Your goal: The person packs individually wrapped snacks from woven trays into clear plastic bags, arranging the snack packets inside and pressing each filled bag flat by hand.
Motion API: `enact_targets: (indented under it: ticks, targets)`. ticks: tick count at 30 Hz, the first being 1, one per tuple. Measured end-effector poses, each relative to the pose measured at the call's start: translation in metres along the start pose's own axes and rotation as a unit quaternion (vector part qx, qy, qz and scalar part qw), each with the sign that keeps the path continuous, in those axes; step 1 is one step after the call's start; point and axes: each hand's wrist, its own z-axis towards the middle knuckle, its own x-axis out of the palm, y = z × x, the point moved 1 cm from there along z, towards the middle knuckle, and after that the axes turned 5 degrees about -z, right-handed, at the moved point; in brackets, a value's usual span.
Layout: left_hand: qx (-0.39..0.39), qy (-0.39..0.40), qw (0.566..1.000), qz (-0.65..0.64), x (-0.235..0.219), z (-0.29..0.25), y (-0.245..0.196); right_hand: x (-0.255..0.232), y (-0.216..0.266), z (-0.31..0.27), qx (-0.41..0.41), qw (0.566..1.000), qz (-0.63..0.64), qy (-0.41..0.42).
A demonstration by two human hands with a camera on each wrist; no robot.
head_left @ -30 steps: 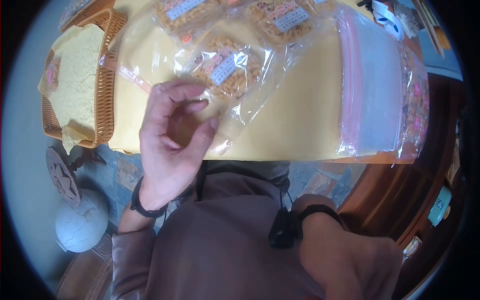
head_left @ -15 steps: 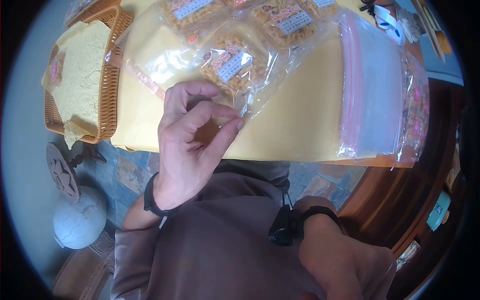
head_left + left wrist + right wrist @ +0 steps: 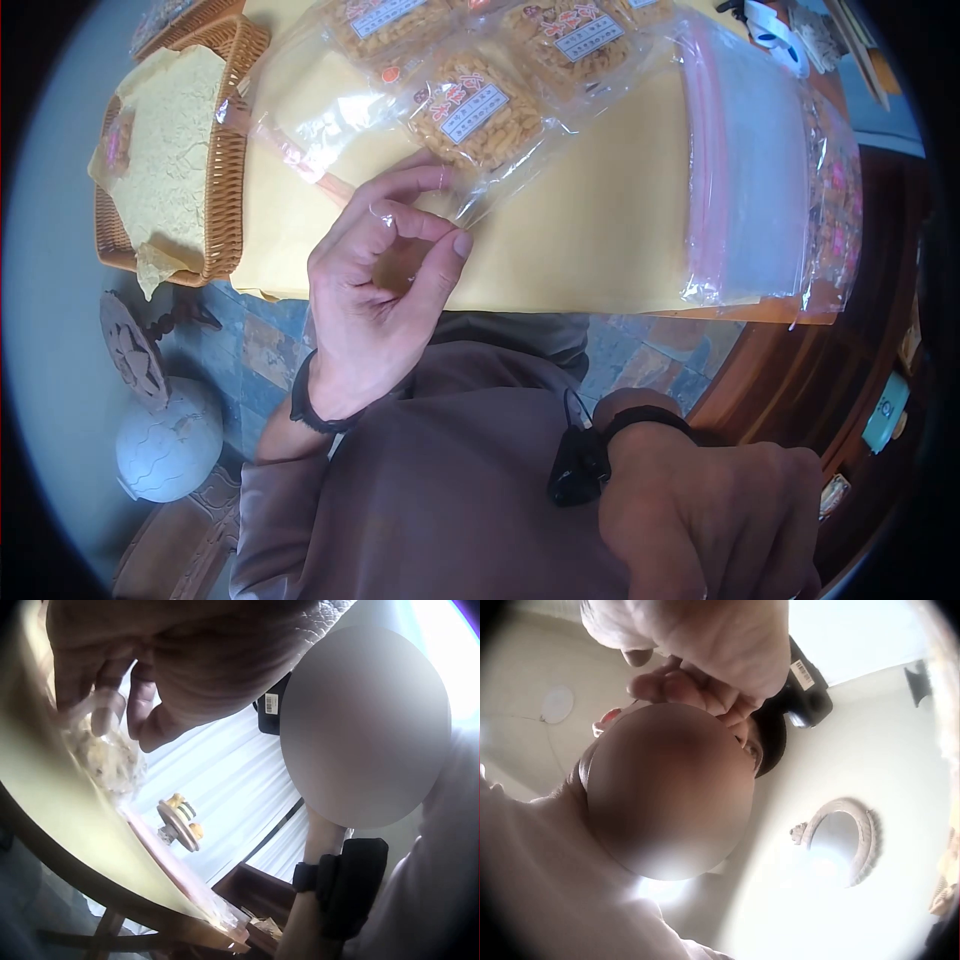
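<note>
My left hand point(image 3: 372, 275) is over the table's near edge, its thumb and index finger pinching the corner of a clear plastic bag point(image 3: 490, 195). Inside the bag lies a flat packet of crunchy golden snack pieces point(image 3: 478, 112), with red writing and a white label. The left wrist view shows the same fingers from the side, beside the shiny wrap point(image 3: 112, 765). My right hand point(image 3: 712, 505) is raised close to the head camera, away from the table. In the right wrist view its fingers point(image 3: 679, 688) hang loosely curled in front of the face, holding nothing visible.
More labelled snack packets point(image 3: 575, 45) lie further back. On the right are a stack of pink-edged clear bags point(image 3: 745, 180) and a filled bag point(image 3: 835, 205). A paper-lined wicker basket point(image 3: 225, 165) stands left; a tape roll point(image 3: 785, 48) sits at the back right.
My left hand has moved right and brought its thumb and index finger together on the bag's corner. The snack packet has shifted slightly right. My right hand stays raised near the head.
</note>
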Motion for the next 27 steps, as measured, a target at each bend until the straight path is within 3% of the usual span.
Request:
enact_targets:
  ticks: [2, 5, 7, 8, 10, 14, 16, 17, 19, 22, 23, 25, 27]
  targets:
    - [0.001, -0.004, 1.000, -0.002, 0.000, -0.001, 0.001, -0.001, -0.001, 0.001, -0.046, 0.999, 0.007, 0.013]
    - [-0.009, -0.016, 1.000, -0.023, 0.003, -0.004, 0.002, -0.007, 0.007, 0.008, 0.019, 1.000, -0.018, 0.019]
    - [-0.018, -0.027, 0.999, -0.042, 0.002, -0.006, 0.002, -0.022, 0.006, 0.019, 0.039, 0.979, 0.009, 0.198]
    - [-0.016, -0.019, 0.999, -0.020, 0.001, -0.007, 0.002, -0.017, 0.004, 0.013, 0.040, 0.979, 0.010, 0.198]
    - [-0.010, -0.014, 1.000, 0.002, -0.001, -0.006, 0.002, -0.002, 0.001, -0.004, -0.095, 0.991, -0.082, 0.053]
    - [-0.021, -0.016, 1.000, 0.003, 0.000, -0.007, 0.003, 0.003, -0.003, -0.012, -0.149, 0.983, -0.105, 0.014]
    - [-0.022, -0.021, 1.000, -0.005, 0.000, -0.008, 0.004, -0.007, -0.002, -0.006, -0.160, 0.972, -0.115, 0.126]
    - [-0.023, -0.023, 0.999, -0.005, 0.000, -0.008, 0.005, -0.011, 0.002, -0.002, -0.160, 0.972, -0.115, 0.127]
    - [-0.025, -0.025, 0.999, -0.007, 0.001, -0.008, 0.005, -0.015, 0.009, 0.003, -0.139, 0.955, -0.132, 0.226]
    - [-0.013, -0.016, 1.000, 0.001, 0.000, -0.008, 0.005, -0.019, 0.006, 0.004, -0.157, 0.946, -0.138, 0.246]
    - [-0.013, -0.017, 1.000, 0.003, -0.001, -0.009, 0.005, -0.015, 0.007, 0.002, -0.157, 0.947, -0.141, 0.243]
    - [-0.007, -0.017, 1.000, 0.004, 0.000, -0.008, 0.005, -0.007, 0.009, -0.001, -0.025, 0.995, -0.005, 0.101]
    - [-0.009, -0.030, 1.000, -0.004, -0.001, -0.009, 0.004, -0.004, 0.006, 0.000, -0.015, 0.997, 0.003, 0.076]
